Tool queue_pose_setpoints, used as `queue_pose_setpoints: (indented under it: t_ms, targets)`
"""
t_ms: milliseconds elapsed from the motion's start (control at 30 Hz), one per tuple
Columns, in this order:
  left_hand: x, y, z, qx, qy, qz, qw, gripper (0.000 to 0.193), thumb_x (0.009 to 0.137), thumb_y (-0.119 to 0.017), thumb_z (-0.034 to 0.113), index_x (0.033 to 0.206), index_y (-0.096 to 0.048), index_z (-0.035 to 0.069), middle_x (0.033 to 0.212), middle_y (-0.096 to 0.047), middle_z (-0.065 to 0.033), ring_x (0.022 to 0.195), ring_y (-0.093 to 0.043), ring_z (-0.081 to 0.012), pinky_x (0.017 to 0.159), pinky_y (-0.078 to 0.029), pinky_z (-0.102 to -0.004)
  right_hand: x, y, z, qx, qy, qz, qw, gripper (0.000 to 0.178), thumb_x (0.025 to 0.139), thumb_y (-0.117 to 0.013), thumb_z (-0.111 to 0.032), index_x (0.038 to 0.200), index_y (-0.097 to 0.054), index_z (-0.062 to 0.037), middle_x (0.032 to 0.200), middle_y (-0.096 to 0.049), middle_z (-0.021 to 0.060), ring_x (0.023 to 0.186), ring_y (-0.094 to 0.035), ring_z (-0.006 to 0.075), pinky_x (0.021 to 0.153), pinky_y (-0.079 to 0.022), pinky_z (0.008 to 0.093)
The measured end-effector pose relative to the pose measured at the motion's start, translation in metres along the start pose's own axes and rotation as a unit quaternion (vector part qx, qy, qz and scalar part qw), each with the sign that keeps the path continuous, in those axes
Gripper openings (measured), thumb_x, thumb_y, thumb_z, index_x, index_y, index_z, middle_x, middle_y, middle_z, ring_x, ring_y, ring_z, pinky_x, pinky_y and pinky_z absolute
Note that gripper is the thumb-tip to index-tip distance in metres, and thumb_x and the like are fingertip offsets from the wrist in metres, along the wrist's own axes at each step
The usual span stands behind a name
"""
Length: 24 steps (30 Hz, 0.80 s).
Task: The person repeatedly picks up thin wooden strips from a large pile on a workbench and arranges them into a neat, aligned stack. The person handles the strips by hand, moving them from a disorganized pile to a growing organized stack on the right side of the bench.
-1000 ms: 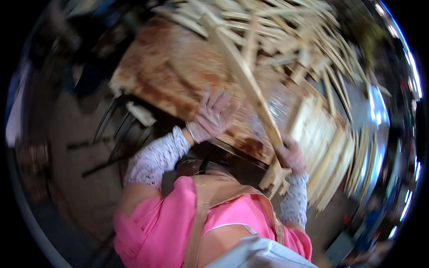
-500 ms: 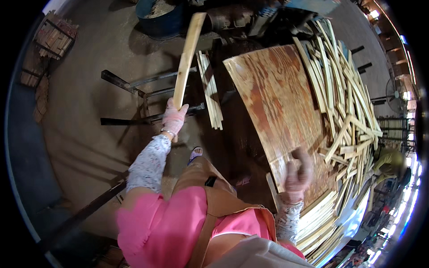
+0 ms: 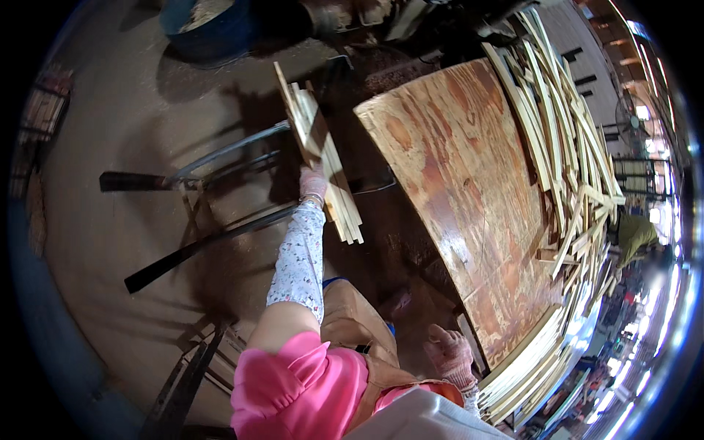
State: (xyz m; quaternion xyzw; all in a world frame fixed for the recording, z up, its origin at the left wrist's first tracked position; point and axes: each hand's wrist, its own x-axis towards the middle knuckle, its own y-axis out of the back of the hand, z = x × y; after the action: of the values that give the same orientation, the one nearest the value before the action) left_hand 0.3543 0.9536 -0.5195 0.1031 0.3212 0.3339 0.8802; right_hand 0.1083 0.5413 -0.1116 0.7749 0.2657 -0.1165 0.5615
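Note:
My left hand (image 3: 312,183), in a pale pink knit glove, is closed round the near end of a wooden strip (image 3: 288,106). That strip points away from me, up against a small bundle of wooden strips (image 3: 339,192) lying on a dark metal stand (image 3: 209,246). From this angle I cannot tell whether the held strip rests on the bundle. My right hand (image 3: 449,355), gloved alike, hangs low by the near left edge of a stained plywood board (image 3: 455,191). Its fingers are loosely bent and slightly apart, with nothing visible in them.
A jumbled heap of wooden strips (image 3: 568,147) covers the board's right side. More strips (image 3: 524,367) lie in a neater stack at the near right. At the far left stands a blue drum (image 3: 209,37). Another person (image 3: 636,236) is beyond the heap.
My left hand has swung right, bringing the strip over to the bundle. My right hand has dropped from above the plywood toward my body. The whole view has shifted.

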Motion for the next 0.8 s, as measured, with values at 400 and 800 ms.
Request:
queue_pose_setpoints:
  t_ms: [400,800]
  targets:
    - [-0.001,-0.014,-0.013,0.274,-0.011,-0.051,0.96,0.095,0.105,-0.041,0.072,0.166,-0.033,0.0,0.157,-0.054,-0.0291,0.134,-0.062,-0.0438,0.113,-0.048,-0.0564,-0.014,-0.031,0.028,0.093,-0.041,-0.036,0.994,0.032,0.088,-0.077,-0.032,0.116,-0.069,-0.0189,0.1,-0.075,0.0126,0.099,-0.07,0.0381,0.087,-0.055,0.0509]
    - [-0.391,0.005,0.021,0.281,-0.353,-0.281,0.847,0.052,0.1,-0.069,0.041,0.141,-0.066,0.01,0.123,-0.072,-0.0172,0.114,-0.068,-0.041,0.1,-0.054,-0.0515,-0.037,0.034,0.146,0.165,0.089,0.069,0.98,0.049,0.091,-0.077,-0.035,0.133,-0.07,-0.012,0.108,-0.075,0.0179,0.106,-0.069,0.0413,0.087,-0.055,0.0509]
